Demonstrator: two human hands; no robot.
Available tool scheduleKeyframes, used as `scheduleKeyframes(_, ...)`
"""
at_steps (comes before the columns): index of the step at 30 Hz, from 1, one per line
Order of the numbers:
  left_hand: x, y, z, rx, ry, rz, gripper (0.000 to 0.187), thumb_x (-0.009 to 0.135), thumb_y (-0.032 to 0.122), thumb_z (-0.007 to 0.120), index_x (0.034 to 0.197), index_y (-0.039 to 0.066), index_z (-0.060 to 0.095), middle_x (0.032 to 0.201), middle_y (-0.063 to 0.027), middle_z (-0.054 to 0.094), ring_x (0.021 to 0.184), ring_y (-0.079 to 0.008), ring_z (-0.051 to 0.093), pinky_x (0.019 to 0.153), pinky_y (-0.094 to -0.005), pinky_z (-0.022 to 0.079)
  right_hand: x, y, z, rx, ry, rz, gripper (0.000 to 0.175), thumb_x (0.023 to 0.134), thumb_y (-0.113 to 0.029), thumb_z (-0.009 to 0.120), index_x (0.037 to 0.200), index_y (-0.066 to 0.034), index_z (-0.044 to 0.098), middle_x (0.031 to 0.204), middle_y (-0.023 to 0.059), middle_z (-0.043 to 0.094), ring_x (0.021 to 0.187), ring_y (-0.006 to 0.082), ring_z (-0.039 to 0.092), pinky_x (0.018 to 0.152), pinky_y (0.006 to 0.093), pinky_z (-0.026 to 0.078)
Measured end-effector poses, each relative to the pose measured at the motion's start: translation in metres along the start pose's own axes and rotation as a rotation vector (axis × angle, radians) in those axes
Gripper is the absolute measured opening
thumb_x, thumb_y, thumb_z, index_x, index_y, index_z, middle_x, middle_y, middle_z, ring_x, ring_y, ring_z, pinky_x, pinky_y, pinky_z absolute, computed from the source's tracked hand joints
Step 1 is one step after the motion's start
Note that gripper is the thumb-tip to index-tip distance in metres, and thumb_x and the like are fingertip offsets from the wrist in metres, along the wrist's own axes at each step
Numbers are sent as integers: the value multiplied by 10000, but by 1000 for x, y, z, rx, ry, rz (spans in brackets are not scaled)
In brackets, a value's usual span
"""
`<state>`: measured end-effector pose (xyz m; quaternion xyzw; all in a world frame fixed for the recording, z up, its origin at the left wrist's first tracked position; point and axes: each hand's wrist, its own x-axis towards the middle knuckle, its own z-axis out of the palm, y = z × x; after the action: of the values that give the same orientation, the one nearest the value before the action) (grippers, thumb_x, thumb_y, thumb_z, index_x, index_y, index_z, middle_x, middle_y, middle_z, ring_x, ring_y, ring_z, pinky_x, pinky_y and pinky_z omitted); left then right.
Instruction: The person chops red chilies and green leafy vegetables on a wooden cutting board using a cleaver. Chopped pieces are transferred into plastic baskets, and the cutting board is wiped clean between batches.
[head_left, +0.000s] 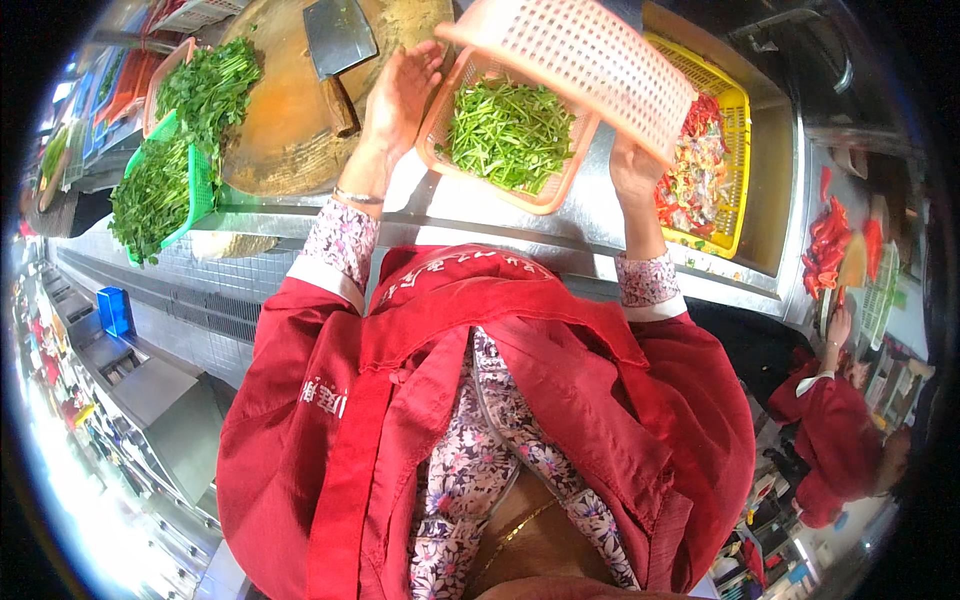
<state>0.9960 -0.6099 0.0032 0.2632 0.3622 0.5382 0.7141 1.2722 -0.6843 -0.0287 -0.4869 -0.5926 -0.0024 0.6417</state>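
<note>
A pink plastic basket (510, 204) stands on the steel counter before me, with cut green stems (510, 135) inside. Over its far side, a second pink perforated basket (577, 56) is tipped on its side, its bottom facing up. My right hand (636, 166) grips the near right rim of this tilted basket, its fingers partly hidden behind it. My left hand (405, 94) is raised with palm and fingers spread, beside the left corner of the baskets, holding nothing. Just left of it, a cleaver (340, 45) with a wooden handle lies on a round wooden chopping block (277, 127).
Leafy greens (206, 82) fill a pink and a green basket (201, 180) at the left. To the right, a yellow basket (739, 150) holding chopped red peppers and pale pieces sits in a steel sink (776, 195). Far right, a co-worker's hand (838, 326) is beside red peppers (825, 240).
</note>
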Motion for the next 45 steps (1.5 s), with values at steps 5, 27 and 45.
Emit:
scheduleKeyframes(5, 26, 5, 5, -64, -37, 33, 472, 976, 393, 384, 1159, -18, 528, 1157, -124, 583, 1093, -209, 523, 986, -315, 389, -4, -3, 9, -64, -176, -110, 484, 811, -274, 708, 1124, 53, 537, 1004, 194, 616, 905, 334, 635, 765, 380, 504)
scheduleKeyframes(27, -4, -37, 69, 1168, -237, 812, 115, 834, 80, 630, 926, 14, 609, 904, -88, 627, 824, -204, 623, 765, -295, 482, 34, -13, 10, 585, 163, 843, 331, 822, 29, 550, 1148, 33, 498, 1021, 99, 601, 872, 204, 632, 730, 316, 553)
scheduleKeyframes(45, -27, -42, 51, 1798, -397, 836, 351, 842, 101, 566, 1192, 72, 550, 1237, -107, 517, 1246, -282, 421, 1076, -569, 191, 70, 78, -183, -372, 212, 281, 363, 861, -100, 563, 1181, 51, 483, 1111, 196, 584, 944, 313, 609, 819, 368, 472)
